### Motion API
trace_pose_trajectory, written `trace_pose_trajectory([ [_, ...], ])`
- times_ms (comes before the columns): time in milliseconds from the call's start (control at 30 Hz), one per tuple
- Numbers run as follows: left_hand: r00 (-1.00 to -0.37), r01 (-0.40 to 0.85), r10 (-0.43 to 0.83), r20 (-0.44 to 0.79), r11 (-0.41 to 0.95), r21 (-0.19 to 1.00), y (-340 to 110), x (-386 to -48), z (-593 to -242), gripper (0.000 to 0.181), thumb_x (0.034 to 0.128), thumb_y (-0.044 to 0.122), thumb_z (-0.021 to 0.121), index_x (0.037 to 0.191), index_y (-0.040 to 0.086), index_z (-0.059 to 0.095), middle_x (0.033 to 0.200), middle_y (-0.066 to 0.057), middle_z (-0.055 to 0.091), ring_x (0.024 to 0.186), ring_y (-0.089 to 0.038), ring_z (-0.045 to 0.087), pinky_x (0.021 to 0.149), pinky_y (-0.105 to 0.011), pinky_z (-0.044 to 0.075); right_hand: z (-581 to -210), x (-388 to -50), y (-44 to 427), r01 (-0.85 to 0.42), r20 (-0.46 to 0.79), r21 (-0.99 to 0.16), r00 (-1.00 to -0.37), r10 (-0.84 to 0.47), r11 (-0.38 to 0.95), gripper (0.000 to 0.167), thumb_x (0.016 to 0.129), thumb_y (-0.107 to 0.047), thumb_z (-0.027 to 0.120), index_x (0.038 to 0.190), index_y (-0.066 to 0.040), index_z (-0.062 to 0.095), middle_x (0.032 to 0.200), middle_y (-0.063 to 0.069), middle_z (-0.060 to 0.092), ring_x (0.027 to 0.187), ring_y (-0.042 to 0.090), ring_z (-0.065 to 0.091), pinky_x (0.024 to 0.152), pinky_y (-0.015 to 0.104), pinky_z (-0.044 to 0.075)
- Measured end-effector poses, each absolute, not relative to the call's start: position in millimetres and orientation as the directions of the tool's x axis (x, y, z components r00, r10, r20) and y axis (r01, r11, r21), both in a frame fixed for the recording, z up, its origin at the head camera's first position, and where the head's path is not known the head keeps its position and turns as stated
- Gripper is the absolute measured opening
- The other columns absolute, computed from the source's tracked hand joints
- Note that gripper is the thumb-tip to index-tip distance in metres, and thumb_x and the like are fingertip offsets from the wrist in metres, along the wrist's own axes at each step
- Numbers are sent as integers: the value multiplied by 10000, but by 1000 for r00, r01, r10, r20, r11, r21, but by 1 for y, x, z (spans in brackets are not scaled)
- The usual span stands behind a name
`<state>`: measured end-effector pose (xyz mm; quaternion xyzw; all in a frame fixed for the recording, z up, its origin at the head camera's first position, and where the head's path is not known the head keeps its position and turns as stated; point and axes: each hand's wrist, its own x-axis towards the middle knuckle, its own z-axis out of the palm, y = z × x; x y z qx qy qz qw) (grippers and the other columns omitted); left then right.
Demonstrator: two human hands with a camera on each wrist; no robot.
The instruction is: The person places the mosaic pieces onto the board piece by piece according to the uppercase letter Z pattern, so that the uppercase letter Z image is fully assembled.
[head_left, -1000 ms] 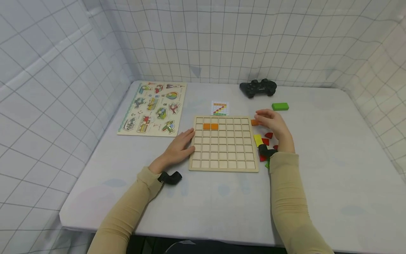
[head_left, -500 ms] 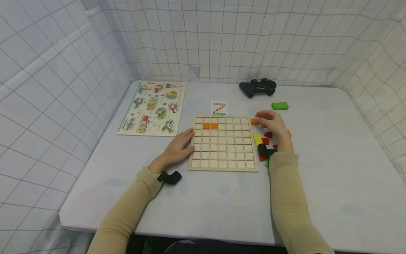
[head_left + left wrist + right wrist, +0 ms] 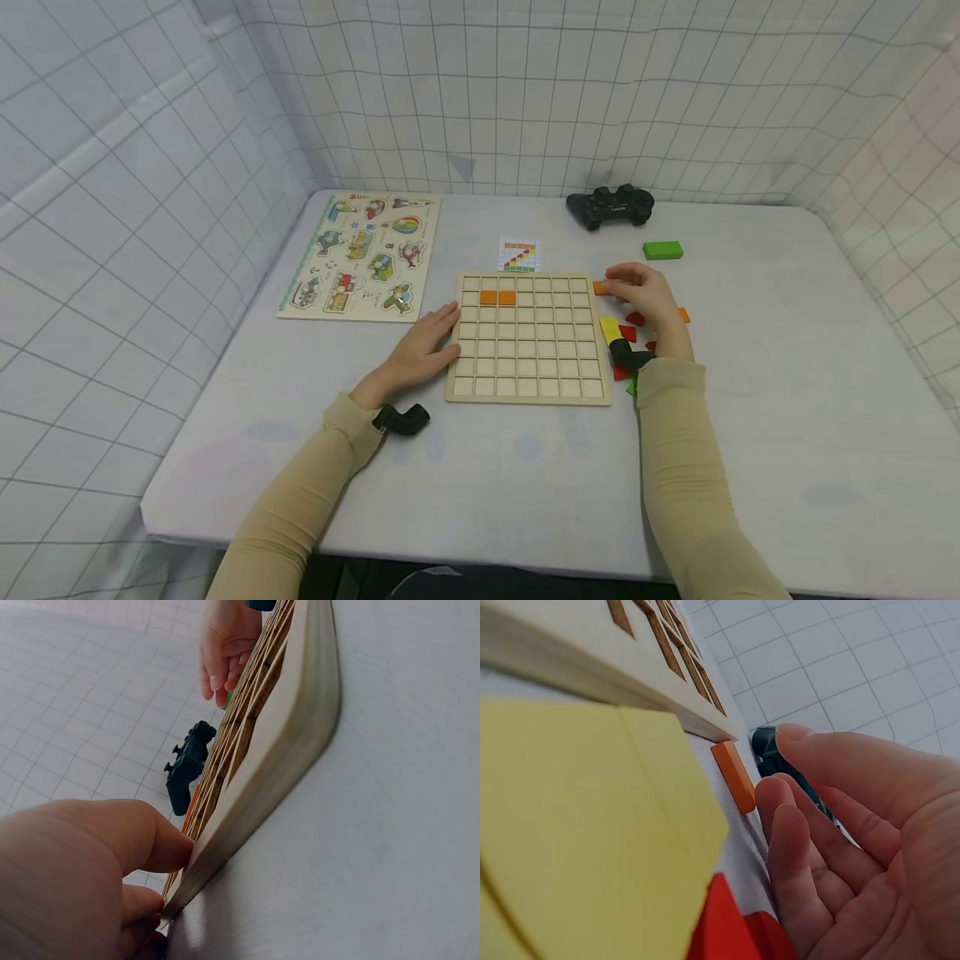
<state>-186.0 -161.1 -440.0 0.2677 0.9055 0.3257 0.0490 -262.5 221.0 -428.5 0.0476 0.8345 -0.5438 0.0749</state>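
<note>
My left hand (image 3: 418, 352) rests against the left edge of a wooden grid board (image 3: 531, 398), thumb and fingertips touching its rim; the left wrist view shows the thumb (image 3: 169, 851) against that edge. Two orange square tiles (image 3: 498, 298) sit side by side in the second row of cells. My right hand (image 3: 647, 298) is off the board's upper right corner, fingers loosely bent. Beside its fingertips an orange block (image 3: 734, 778) lies by the board; the thumb stands apart from it. Whether a fingertip touches the block, I cannot tell.
Yellow blocks (image 3: 610, 331), red pieces (image 3: 627, 334) and green ones lie right of the board, partly under my right wrist. A pattern card (image 3: 520, 255) lies behind the board. Farther off are a green block (image 3: 663, 251), a black game controller (image 3: 611, 207) and a picture puzzle (image 3: 361, 257).
My right hand has shifted very slightly, and an orange piece beside its wrist has come into sight. The left hand and the board stay put.
</note>
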Motion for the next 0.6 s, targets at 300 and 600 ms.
trace_pose_trajectory([
  [300, -847, 470, 520, 111, 633, 616, -161, -186, -440, 618, 927, 191, 510, 1440, -68, 282, 1521, -183, 223, 1403, -305, 183, 1168, -373, 101, -429, -264, 221, 157, -180, -871, -984, -6, 465, 448, 866, -332, 673, 1236, -100, 574, 1142, 89, 613, 892, 150, 534, 640, 253, 478],
  [600, -845, 477, 521, 118, 635, 608, -162, -188, -445, 617, 932, 195, 506, 1439, -74, 279, 1520, -191, 220, 1402, -311, 182, 1168, -377, 98, -428, -264, 220, 149, -170, -869, -985, -2, 472, 432, 851, -263, 699, 1227, -81, 589, 1138, 80, 604, 843, 148, 514, 603, 226, 463],
])
